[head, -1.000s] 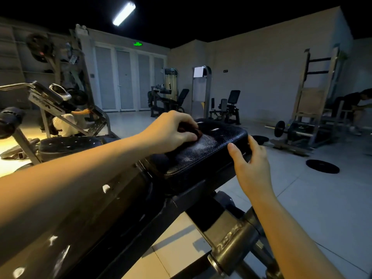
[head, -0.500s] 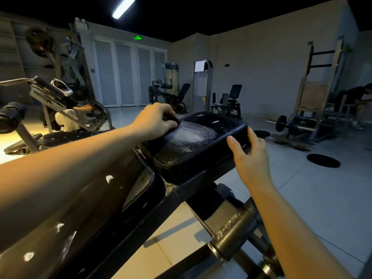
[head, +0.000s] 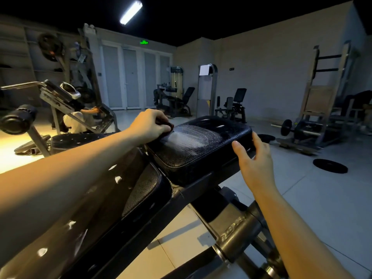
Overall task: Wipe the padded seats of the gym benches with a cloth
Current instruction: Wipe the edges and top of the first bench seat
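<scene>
Holding cloth [head: 170,126] on seat [head: 203,147], left hand [head: 150,125]

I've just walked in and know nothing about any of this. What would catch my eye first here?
Two bare arms reach across a black padded seat in the middle of the view. The left hand grips a small dark cloth at the seat's far left edge, next to a pale, damp-looking streak, and the right hand rests open against its right side. Overhead to the left, a bright tube light glows in the dim gym.
</scene>
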{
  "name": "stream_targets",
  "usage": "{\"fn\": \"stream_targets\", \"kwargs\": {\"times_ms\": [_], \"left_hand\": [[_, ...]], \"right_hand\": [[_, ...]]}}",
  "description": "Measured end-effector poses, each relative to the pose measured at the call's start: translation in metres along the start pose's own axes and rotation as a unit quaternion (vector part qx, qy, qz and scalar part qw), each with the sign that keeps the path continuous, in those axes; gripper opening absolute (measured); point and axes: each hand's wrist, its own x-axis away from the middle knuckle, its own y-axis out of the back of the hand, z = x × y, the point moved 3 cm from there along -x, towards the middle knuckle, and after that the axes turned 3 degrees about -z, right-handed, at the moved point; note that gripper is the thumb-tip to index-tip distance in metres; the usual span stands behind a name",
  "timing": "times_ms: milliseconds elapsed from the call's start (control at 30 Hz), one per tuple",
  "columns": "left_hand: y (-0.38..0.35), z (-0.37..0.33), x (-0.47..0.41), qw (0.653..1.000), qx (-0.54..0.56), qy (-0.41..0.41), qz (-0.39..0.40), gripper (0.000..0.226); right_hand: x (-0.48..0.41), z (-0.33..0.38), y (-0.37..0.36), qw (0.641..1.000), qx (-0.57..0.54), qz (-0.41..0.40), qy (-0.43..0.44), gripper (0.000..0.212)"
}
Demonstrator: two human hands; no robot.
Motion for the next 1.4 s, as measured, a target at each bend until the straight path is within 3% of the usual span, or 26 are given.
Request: {"fn": "stream_targets", "kwargs": {"times_ms": [233, 367, 433, 633, 733, 833, 1033, 1233, 1300, 1400], "left_hand": [[0.001, -0.039, 0.049, 0.98, 0.083, -0.151, 0.096, 0.02], [0.016, 0.011, 0.024, 0.998, 0.004, -0.055, 0.033, 0.013], [0.017, 0.008, 0.023, 0.999, 0.02, -0.023, 0.019, 0.015], [-0.002, -0.049, 0.067, 0.973, 0.119, -0.171, 0.103, 0.022], [0.01, -0.006, 0.039, 0.996, 0.037, -0.078, 0.013, 0.017], [0.017, 0.014, 0.028, 1.0, 0.01, -0.007, -0.012, 0.017], [0.003, -0.04, 0.067, 0.98, 0.097, -0.15, 0.083, 0.022], [0.019, 0.006, 0.036, 1.0, -0.004, 0.002, -0.026, 0.016], [0.012, -0.019, 0.046, 0.999, 0.037, -0.023, -0.006, 0.017], [0.0, -0.067, 0.075, 0.987, 0.084, -0.128, 0.047, 0.019]], "right_hand": [[-0.001, -0.004, -0.001, 1.0, 0.004, 0.007, -0.009, 0.065], [-0.001, -0.004, -0.001, 1.0, 0.013, 0.005, -0.007, 0.069], [0.0, -0.002, -0.002, 1.0, 0.017, 0.006, -0.006, 0.071], [-0.003, -0.005, -0.001, 1.0, 0.027, 0.011, -0.007, 0.073], [0.0, -0.002, -0.001, 1.0, 0.025, 0.012, -0.003, 0.071], [0.001, -0.001, -0.001, 1.0, 0.021, 0.011, -0.008, 0.072], [-0.001, -0.005, -0.003, 1.0, 0.027, 0.007, -0.012, 0.072], [0.0, -0.004, -0.006, 0.999, 0.035, 0.013, -0.012, 0.073], [0.0, -0.004, -0.007, 0.999, 0.032, 0.016, -0.017, 0.075], [0.002, -0.004, -0.008, 0.999, 0.036, 0.02, -0.017, 0.076]]}}
